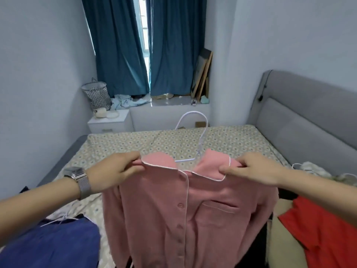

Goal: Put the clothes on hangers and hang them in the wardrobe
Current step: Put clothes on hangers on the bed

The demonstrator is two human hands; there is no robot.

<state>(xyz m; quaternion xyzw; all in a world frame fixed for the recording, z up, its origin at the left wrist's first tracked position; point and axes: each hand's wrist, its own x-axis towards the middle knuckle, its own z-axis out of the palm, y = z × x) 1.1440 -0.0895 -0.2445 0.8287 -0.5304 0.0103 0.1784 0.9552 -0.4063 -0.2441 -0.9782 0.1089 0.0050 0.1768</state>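
Observation:
A pink button-up pyjama shirt (185, 215) with white piping hangs in front of me over the bed. A white hanger (201, 140) sits inside its collar, with the hook sticking up above the neckline. My left hand (116, 171), with a metal watch on the wrist, pinches the shirt's left shoulder. My right hand (253, 169) pinches the right shoulder by the collar. The wardrobe is out of view.
The bed (222, 140) has a patterned sheet and a grey headboard (309, 117) on the right. A blue garment (50, 242) lies at lower left, a red one (320, 233) at lower right, white hangers beside both. A white nightstand (110, 121) and laundry basket (97, 93) stand by the blue curtains.

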